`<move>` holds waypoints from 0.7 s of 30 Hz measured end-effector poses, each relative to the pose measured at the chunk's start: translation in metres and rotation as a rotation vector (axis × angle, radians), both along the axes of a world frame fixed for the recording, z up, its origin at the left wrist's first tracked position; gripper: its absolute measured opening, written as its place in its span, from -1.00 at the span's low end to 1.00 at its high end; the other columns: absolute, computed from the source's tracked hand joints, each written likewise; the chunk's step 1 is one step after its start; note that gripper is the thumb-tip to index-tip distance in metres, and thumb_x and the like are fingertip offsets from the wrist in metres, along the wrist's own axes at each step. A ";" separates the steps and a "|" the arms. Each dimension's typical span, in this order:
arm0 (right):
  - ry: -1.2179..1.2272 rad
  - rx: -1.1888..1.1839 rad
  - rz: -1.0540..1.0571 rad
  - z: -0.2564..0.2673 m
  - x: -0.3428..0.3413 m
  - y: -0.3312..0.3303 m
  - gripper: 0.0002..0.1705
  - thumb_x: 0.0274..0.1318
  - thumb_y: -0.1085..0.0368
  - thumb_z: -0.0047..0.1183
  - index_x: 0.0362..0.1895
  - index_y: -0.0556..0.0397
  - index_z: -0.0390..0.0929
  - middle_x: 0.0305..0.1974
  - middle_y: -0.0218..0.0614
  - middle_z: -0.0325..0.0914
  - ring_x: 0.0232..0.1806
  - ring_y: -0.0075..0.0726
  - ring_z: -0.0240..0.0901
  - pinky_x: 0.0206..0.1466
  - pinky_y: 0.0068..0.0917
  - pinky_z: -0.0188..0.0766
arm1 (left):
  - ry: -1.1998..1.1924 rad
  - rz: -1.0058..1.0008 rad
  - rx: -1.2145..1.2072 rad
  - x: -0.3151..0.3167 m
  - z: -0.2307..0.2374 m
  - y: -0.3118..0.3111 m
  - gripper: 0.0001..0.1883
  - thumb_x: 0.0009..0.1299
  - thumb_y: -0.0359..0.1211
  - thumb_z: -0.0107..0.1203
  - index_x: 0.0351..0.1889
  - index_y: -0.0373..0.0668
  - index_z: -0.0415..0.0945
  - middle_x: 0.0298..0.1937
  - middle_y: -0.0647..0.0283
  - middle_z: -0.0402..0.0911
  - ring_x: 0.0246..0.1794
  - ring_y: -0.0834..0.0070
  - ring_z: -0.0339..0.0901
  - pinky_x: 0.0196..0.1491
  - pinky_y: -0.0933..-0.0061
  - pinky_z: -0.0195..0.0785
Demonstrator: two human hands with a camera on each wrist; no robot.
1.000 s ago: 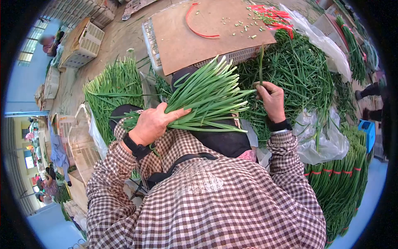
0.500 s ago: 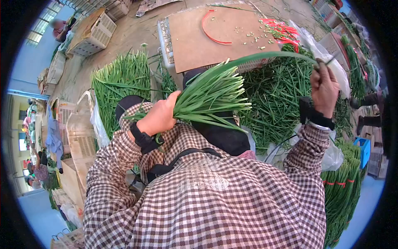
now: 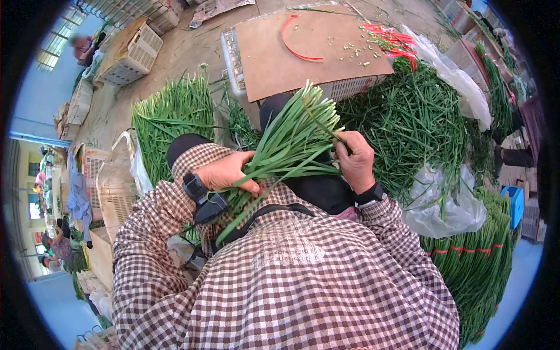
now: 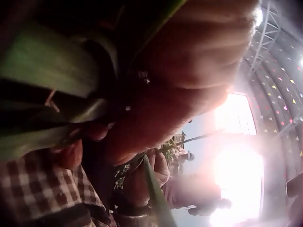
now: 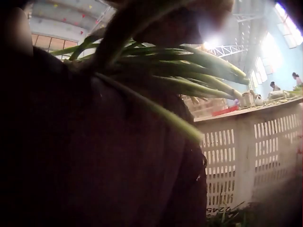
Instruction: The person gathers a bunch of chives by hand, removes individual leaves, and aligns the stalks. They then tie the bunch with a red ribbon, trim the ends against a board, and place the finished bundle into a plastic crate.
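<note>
My left hand [image 3: 227,172] grips a bunch of garlic chives [image 3: 291,128] over my lap, its pale cut ends pointing up and right. A long loose leaf [image 3: 245,216] hangs from under that hand toward my belly. At the bunch's right side my right hand [image 3: 357,160] pinches a thin brownish-green chive leaf [image 3: 318,121] that lies slanting across the stalks. In the left wrist view, broad green leaves [image 4: 52,61] pass close beside the left palm. The right wrist view has pale stalk ends [image 5: 227,90] sticking out; the right fingertips are mostly dark there.
Ahead stands a crate topped by a brown board [image 3: 309,58] with a red strip [image 3: 289,41] and trimmings. Loose chives [image 3: 408,111] pile at the right, beside clear plastic [image 3: 449,201] and red-banded bundles [image 3: 466,274]. More chives [image 3: 172,111] stand at the left.
My right hand drew a long leaf out to the far right, then came back to the bunch's side. The left hand turned, and a loose leaf now hangs below it.
</note>
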State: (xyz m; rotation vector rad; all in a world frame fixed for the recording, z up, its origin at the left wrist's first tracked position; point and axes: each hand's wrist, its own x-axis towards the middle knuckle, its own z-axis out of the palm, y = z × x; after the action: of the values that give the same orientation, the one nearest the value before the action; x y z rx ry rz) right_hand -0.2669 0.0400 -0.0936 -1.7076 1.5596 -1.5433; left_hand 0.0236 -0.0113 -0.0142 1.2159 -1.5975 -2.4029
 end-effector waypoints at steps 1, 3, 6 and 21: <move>0.003 -0.018 0.006 0.000 0.000 -0.002 -0.81 -0.08 0.53 0.11 -0.28 0.14 0.58 -0.38 -0.17 0.53 -0.37 -0.14 0.50 -0.30 -0.41 0.43 | 0.001 -0.011 0.005 0.001 -0.007 0.001 -0.27 0.00 -0.42 0.41 0.14 -0.27 0.29 -0.12 0.22 0.52 -0.12 0.45 0.52 -0.06 0.38 0.45; 0.006 -0.031 0.013 -0.003 0.001 -0.004 -0.81 -0.08 0.53 0.11 -0.28 0.14 0.58 -0.37 -0.17 0.53 -0.36 -0.14 0.50 -0.30 -0.41 0.44 | 0.061 0.036 0.149 0.000 -0.009 0.010 -0.28 0.01 -0.42 0.40 0.14 -0.27 0.29 -0.12 0.19 0.53 -0.15 0.40 0.54 -0.09 0.35 0.48; 0.031 -0.029 0.015 -0.004 -0.001 -0.002 -0.78 -0.09 0.54 0.12 -0.25 0.13 0.58 -0.35 -0.17 0.52 -0.35 -0.13 0.50 -0.28 -0.40 0.45 | 0.119 0.094 0.269 -0.002 -0.005 0.022 -0.29 0.04 -0.39 0.38 0.16 -0.30 0.29 -0.07 0.08 0.54 -0.18 0.36 0.57 -0.14 0.34 0.49; 0.123 -0.083 0.019 -0.006 0.007 0.002 -0.78 -0.12 0.52 0.17 -0.27 0.11 0.57 -0.34 -0.21 0.50 -0.37 -0.14 0.49 -0.31 -0.39 0.45 | -0.219 0.209 -0.082 -0.032 -0.002 0.070 -0.49 0.11 -0.56 0.25 0.07 -0.29 0.43 -0.11 0.24 0.59 -0.14 0.51 0.51 0.04 0.46 0.35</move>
State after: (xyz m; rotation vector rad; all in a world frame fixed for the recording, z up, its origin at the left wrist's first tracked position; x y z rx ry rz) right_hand -0.2601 0.0418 -0.0993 -1.8904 1.5523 -1.5393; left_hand -0.0083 0.0588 -0.0158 1.5880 -1.5135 -2.1201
